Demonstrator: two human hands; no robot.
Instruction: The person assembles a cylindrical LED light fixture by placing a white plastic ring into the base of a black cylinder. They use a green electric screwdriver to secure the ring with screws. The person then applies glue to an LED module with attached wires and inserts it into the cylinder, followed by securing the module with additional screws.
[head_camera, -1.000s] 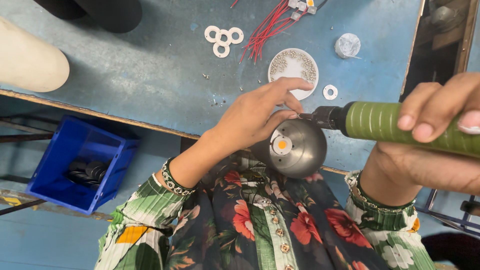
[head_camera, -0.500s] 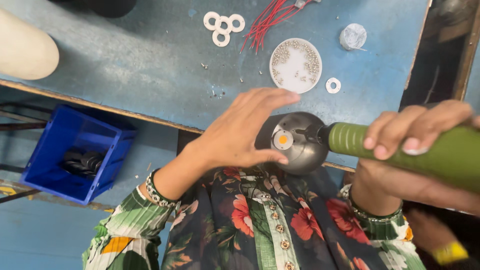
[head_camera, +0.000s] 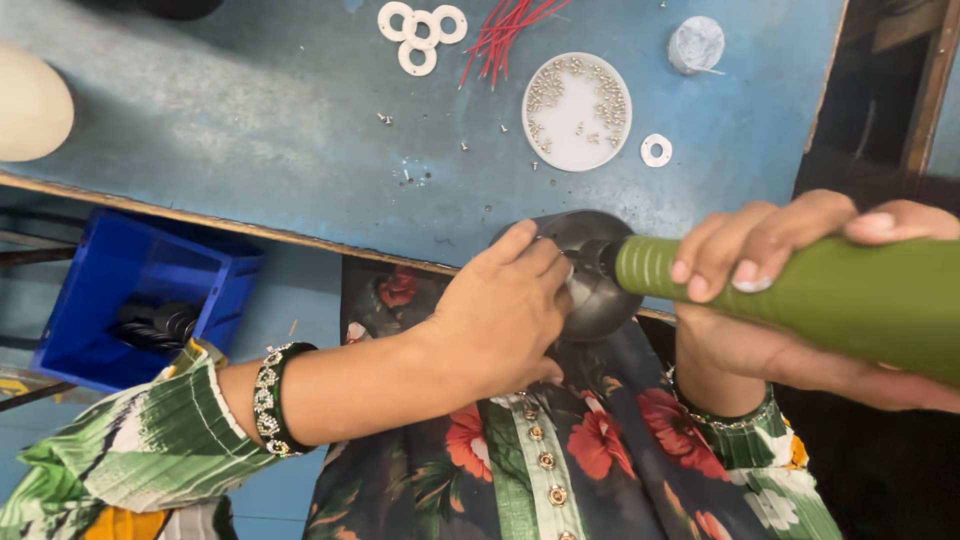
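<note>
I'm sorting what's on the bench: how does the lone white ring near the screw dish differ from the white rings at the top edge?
The lone white ring lies by itself, right of the screw dish; the three white rings lie clustered, touching one another, left of the red wires. The lone ring looks smaller. All are flat, white and lie on the blue table.

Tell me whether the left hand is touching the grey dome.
Touching. The head view shows the left hand cupped over the grey dome, fingers pressed on its surface with no gap.
</note>
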